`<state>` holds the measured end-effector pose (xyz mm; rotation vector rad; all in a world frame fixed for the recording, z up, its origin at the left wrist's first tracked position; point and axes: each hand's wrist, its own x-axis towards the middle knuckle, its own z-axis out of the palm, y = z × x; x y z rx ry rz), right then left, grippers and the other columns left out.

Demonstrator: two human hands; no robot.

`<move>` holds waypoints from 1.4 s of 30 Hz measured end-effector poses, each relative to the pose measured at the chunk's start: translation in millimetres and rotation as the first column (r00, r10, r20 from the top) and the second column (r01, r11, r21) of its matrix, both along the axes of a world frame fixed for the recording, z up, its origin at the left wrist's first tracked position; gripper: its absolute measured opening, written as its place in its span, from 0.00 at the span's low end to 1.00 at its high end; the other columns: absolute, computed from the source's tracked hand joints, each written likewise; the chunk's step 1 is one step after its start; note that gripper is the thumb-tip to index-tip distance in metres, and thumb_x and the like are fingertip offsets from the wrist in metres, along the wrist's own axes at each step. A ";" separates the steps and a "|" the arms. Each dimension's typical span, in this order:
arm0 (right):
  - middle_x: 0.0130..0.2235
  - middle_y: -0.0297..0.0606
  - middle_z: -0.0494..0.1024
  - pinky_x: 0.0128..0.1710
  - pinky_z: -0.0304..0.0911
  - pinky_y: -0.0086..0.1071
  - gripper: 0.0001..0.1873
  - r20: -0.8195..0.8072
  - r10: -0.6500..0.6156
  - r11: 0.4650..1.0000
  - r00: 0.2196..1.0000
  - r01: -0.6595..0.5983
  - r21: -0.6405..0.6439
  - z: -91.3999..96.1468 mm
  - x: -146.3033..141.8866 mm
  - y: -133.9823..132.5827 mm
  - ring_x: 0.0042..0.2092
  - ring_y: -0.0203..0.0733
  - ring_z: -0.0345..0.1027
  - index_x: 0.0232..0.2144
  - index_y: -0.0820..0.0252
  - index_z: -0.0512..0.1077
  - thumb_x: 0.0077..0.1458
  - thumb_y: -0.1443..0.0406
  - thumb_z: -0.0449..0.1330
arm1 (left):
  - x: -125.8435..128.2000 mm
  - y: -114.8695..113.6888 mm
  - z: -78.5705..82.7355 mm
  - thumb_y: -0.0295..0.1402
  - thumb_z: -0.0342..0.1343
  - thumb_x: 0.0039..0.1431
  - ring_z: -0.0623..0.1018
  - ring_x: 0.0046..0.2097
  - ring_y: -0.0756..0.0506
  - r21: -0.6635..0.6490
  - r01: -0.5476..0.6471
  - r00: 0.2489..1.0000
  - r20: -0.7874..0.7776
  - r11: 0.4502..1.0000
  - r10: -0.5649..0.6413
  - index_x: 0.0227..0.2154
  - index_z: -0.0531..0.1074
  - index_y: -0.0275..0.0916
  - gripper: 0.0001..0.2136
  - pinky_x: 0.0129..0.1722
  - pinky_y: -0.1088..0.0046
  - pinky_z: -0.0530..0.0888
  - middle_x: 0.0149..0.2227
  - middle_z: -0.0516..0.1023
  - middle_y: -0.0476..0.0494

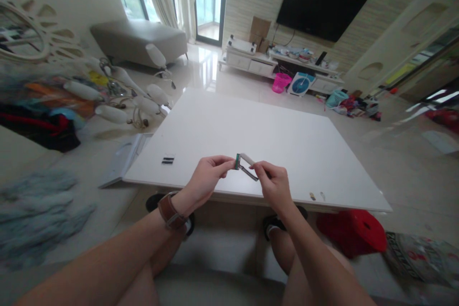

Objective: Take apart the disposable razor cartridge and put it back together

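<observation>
Over the near part of the white table [258, 126], both my hands hold a small open-sided object. Its short, dark green-edged end piece [237, 161] is pinched between the thumb and fingers of my left hand [210, 174]. A pale grey slim arm [246, 158] runs from that end into the closed fingers of my right hand [273, 182]. Below it, a thin dark metallic arm [248, 173] slants toward the right hand. I cannot tell its kind. Two short black strips [168, 160] lie on the table to the left. Small gold-and-dark bits [312, 196] lie near the front edge.
A red plastic bin or stool [353, 232] stands by the table's right front corner, beside a printed bag [423, 258]. At the left are a lamp with several white shades [113, 114] and a grey cloth heap [43, 215]. A low cabinet [251, 63] stands beyond.
</observation>
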<state>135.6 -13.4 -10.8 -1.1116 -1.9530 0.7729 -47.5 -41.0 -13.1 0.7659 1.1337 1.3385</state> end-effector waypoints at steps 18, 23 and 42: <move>0.19 0.30 0.61 0.24 0.45 0.29 0.22 0.034 0.030 0.999 0.999 -0.029 -0.022 -0.6 1.2 0.7 0.23 0.32 0.52 0.28 0.63 0.78 0.65 0.55 0.54 | -1.4 0.8 1.8 0.36 0.69 0.43 0.62 0.26 0.54 -0.022 -0.019 0.995 0.092 1.000 0.021 0.27 0.82 0.34 0.10 0.26 0.74 0.58 0.26 0.75 0.46; 0.20 0.30 0.62 0.25 0.47 0.29 0.22 0.016 0.094 0.995 0.995 -0.094 -0.014 -1.5 0.9 -1.2 0.23 0.32 0.52 0.28 0.63 0.78 0.65 0.55 0.54 | -0.8 0.8 1.5 0.34 0.69 0.42 0.62 0.26 0.54 -0.026 -0.028 0.990 0.140 0.999 0.032 0.28 0.82 0.34 0.10 0.27 0.75 0.58 0.25 0.75 0.46; 0.19 0.30 0.61 0.24 0.45 0.29 0.21 -0.072 -0.004 0.998 0.997 -0.001 -0.068 -2.6 -4.0 -2.3 0.23 0.32 0.51 0.30 0.63 0.80 0.64 0.55 0.55 | 0.9 0.2 2.2 0.34 0.69 0.43 0.61 0.25 0.55 -0.032 0.009 0.986 0.165 0.999 -0.003 0.28 0.82 0.34 0.09 0.25 0.76 0.57 0.25 0.75 0.47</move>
